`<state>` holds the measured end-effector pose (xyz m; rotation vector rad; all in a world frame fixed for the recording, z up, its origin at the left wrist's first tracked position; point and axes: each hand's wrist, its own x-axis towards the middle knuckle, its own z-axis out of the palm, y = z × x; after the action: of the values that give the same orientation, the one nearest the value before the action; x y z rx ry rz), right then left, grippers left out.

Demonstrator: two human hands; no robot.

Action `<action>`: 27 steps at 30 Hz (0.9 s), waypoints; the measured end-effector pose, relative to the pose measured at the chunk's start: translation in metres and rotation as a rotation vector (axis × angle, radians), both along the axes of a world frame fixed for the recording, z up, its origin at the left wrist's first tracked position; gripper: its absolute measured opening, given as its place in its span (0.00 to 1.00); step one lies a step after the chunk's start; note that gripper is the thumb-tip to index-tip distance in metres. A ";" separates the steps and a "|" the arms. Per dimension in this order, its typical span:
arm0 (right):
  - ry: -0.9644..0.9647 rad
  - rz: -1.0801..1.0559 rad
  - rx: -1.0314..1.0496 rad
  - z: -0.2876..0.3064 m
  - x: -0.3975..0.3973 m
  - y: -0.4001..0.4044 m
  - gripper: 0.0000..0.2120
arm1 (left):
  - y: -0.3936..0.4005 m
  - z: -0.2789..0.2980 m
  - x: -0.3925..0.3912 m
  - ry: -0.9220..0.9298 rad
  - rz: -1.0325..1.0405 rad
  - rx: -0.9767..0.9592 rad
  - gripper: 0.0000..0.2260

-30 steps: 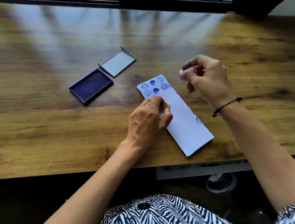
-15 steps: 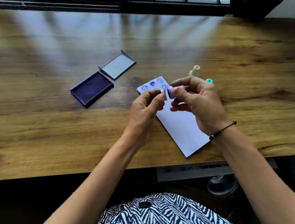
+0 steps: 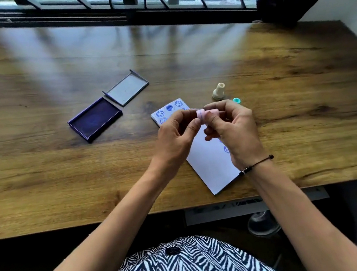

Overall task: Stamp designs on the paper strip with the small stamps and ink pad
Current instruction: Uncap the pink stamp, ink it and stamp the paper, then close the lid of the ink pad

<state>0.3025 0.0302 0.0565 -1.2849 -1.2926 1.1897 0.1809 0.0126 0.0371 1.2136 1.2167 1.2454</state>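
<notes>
A white paper strip (image 3: pixel 208 165) lies at an angle on the wooden table, with several blue round prints at its far end and one near its right edge. Above the strip both hands meet on a small pink stamp (image 3: pixel 202 114). My right hand (image 3: pixel 233 135) pinches the stamp's body and my left hand (image 3: pixel 173 140) has its fingertips at the stamp's left end. The open ink pad (image 3: pixel 96 120), dark blue, sits to the left. A cream stamp (image 3: pixel 219 91) stands upright beyond the strip, with a teal stamp (image 3: pixel 236 100) beside it.
The ink pad's grey lid (image 3: pixel 127 89) lies open just behind the pad. A window frame (image 3: pixel 158 16) runs along the table's far edge. The table's near edge (image 3: pixel 93 222) is close to my body.
My left hand left the strip and rose to meet my right hand. My right hand came down and left with the pink stamp. The cream and teal stamps came into sight.
</notes>
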 end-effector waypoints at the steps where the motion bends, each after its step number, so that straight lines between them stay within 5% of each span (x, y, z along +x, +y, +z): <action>1: 0.032 -0.015 -0.030 0.000 0.002 0.002 0.04 | 0.002 0.000 0.003 0.057 0.003 0.017 0.09; 4: -0.072 -0.036 -0.042 -0.001 0.012 0.015 0.04 | 0.015 -0.004 0.014 0.211 0.014 0.025 0.10; 10: -1.168 0.029 0.390 0.003 0.026 0.058 0.06 | 0.040 -0.011 0.027 0.189 0.142 -0.107 0.13; 13: -1.469 0.136 0.487 0.002 0.026 0.076 0.07 | 0.042 -0.013 0.024 0.173 0.143 -0.123 0.14; 22: -1.605 0.203 0.460 -0.002 0.021 0.085 0.09 | 0.043 -0.003 0.008 0.159 0.149 -0.131 0.14; 27: -1.377 0.131 0.567 0.017 -0.009 0.087 0.10 | 0.071 0.016 -0.036 0.477 0.135 -0.097 0.16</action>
<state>0.2935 0.1174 0.0734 -1.5684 -2.4367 -0.2340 0.1448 0.0832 0.0532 1.4212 1.7084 1.0048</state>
